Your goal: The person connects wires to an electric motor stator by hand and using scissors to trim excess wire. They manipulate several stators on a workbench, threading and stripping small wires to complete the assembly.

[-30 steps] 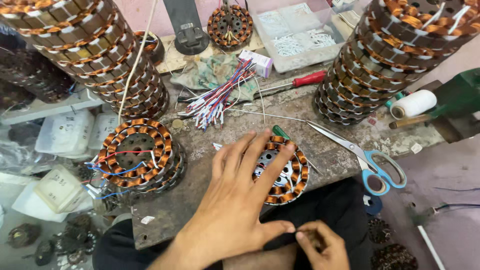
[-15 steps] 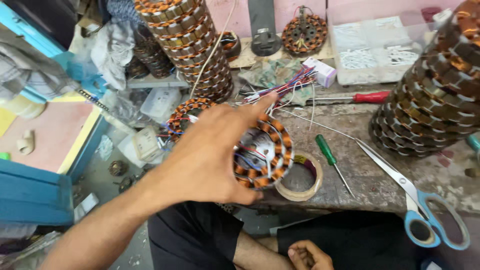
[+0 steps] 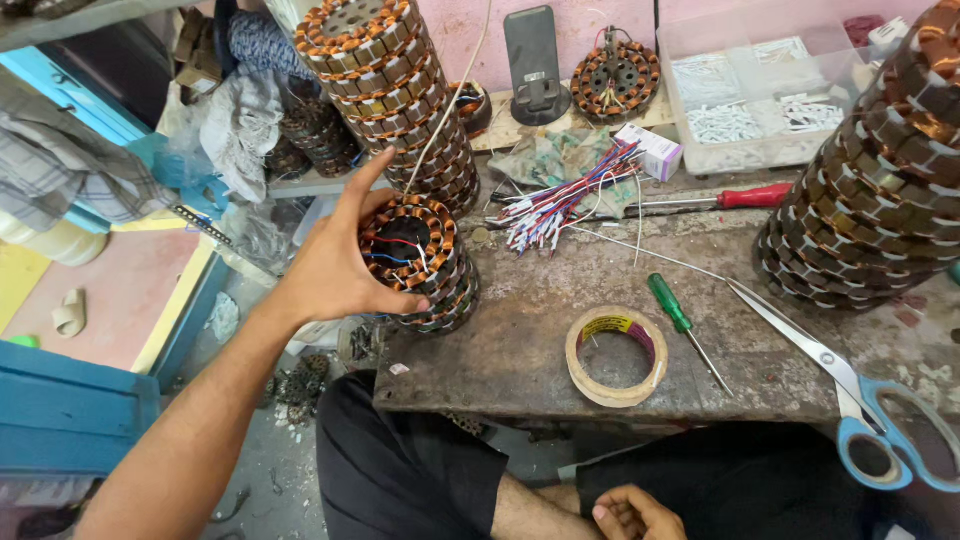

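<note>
Head view shows the left hand [image 3: 335, 265] spread over a wound stator [image 3: 408, 245], thumb hooked under its near rim and fingers curved round its far side, so the hand has a firm grip on the copper-coiled ring as it sits on top of a short pile of like stators [image 3: 440, 295] at the left end of the worktop [image 3: 520, 350]. By my reading the step in hand is setting this stator squarely onto that pile; the move it calls for is lining its rim up with the ring beneath before the fingers let go, since a tilted one could slide off the edge. Red, blue and white lead wires lie across the opening of the stator, just under the fingers. The right hand [image 3: 630, 512] rests low by the lap, loosely curled; whether it holds anything I cannot tell. To the right of the left hand lie a roll of tape [image 3: 616, 356], a green screwdriver [image 3: 675, 312] and scissors [image 3: 850, 400], all apart from it. Beyond the hand, a tall stack of stators [image 3: 385, 90] rises, and farther right a clear compartment box [image 3: 760, 90] holds small white pieces sorted into sections.
</note>
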